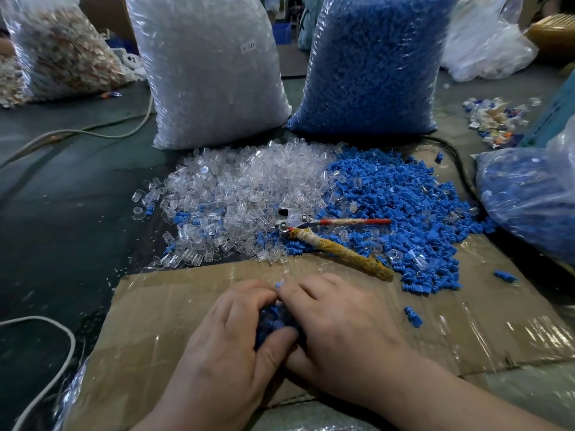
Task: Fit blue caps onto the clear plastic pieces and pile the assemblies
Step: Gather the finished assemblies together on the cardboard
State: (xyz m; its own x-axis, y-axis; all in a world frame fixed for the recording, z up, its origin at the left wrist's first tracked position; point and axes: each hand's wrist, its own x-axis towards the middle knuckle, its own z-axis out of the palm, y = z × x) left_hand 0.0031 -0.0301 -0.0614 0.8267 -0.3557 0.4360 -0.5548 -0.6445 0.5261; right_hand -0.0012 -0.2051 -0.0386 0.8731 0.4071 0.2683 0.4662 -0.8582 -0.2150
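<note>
Two hands are seen close together, and a handful of blue caps [275, 318] is enclosed between them. The fingers [249, 295] of the left hand [224, 340] are curled round this handful, with the thumb laid across its near side. The fingers of the right hand [339, 321] are bent down over the other side. The fingertips of both hands meet at the top, where one small blue piece [278, 285] is pinched. Whether a clear part is held there as well cannot be told.

Under the hands a cardboard sheet [161, 306] is spread, covered with shiny tape. A single blue cap [413, 317] is lying on it, apart, to the right.

Beyond the far edge of the sheet a heap of clear plastic pieces [236, 191] is found on the left and a heap of blue caps [404, 200] on the right. The two heaps touch and are mixed at the border. A pliers-like tool [311, 228] is laid across this border, one handle red, the other wrapped in yellowish tape.

Behind the heaps a large bag of clear pieces [208, 66] and a large bag of blue parts [373, 63] are stood upright. A white cable [46, 346] is seen on the dark green tabletop [62, 213] at the left.
</note>
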